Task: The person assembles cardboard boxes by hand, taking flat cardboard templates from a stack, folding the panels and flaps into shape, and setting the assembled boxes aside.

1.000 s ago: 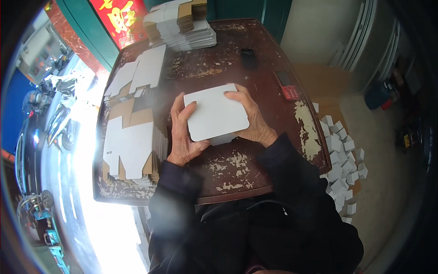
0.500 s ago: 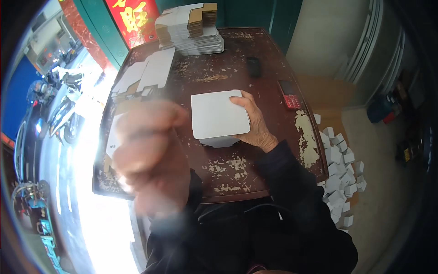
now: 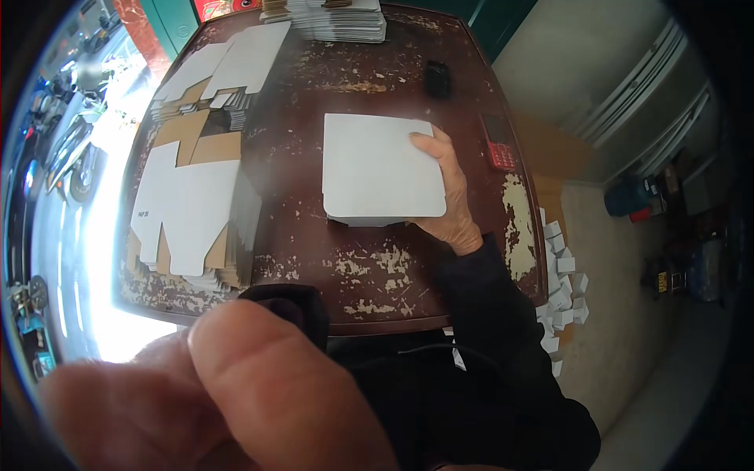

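A white cardboard box (image 3: 381, 165) with its top facing me is on the worn brown table. My right hand (image 3: 448, 188) grips it along the right side, thumb on top and the other fingers mostly hidden. Very large and close to the camera, my left hand (image 3: 228, 385) fills the lower left, away from the box. Its fingers are curled together; whatever they may hold is hidden. Left of the box lies a stack of flat white-and-brown carton blanks (image 3: 188, 196).
Another pile of folded cartons (image 3: 338, 22) stands at the table's far end. A black object (image 3: 437, 78) and a red-keyed phone (image 3: 497, 144) lie on the right side of the table (image 3: 353, 298). Many small white boxes (image 3: 561, 290) are heaped on the floor to the right.
My left hand has come down and nearer to the camera. The view has tilted downward, uncovering the carton stack at left. My right hand still grips the box.
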`<state>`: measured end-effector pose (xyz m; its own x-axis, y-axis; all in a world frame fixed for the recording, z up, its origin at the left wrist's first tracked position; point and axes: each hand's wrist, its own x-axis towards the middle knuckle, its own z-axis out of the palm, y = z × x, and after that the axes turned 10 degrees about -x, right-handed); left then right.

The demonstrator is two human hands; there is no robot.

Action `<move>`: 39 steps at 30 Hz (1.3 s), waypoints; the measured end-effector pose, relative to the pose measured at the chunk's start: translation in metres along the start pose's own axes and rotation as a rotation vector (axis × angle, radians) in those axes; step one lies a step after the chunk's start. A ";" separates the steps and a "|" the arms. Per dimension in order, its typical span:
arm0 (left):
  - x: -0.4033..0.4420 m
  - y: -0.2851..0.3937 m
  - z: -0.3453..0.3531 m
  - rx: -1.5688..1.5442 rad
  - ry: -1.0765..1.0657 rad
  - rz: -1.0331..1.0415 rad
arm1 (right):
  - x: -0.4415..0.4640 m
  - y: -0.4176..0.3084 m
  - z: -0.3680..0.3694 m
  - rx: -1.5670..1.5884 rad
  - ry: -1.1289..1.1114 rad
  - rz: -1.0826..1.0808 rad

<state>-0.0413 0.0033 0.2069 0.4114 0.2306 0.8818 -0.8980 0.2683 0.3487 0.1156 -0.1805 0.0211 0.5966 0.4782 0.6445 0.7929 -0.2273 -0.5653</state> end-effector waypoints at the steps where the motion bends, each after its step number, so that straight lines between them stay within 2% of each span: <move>1: -0.025 -0.029 0.021 0.006 -0.020 -0.003 | 0.001 0.000 0.001 -0.004 0.004 -0.003; 6: -0.037 -0.001 0.002 0.008 -0.099 -0.048 | -0.004 -0.002 -0.001 -0.020 0.001 0.007; 7: -0.028 -0.017 0.006 -0.001 -0.119 -0.062 | -0.005 -0.002 0.000 -0.025 0.005 0.009; 13: -0.027 -0.011 -0.002 -0.003 -0.237 -0.082 | -0.004 0.002 0.001 -0.034 0.021 0.012; 18: -0.026 -0.008 -0.003 -0.036 -0.339 -0.212 | -0.005 0.004 0.001 -0.032 0.020 0.005; 33: -0.018 -0.003 -0.006 -0.022 -0.681 -0.244 | -0.004 0.004 0.001 -0.090 0.044 -0.034; 39: -0.040 -0.006 -0.018 0.055 -0.493 -0.146 | -0.003 0.000 0.002 -0.054 0.019 -0.005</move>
<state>-0.0500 0.0092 0.1638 0.4222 -0.2772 0.8631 -0.8492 0.2122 0.4836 0.1140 -0.1803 0.0182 0.5947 0.4629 0.6573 0.8010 -0.2706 -0.5341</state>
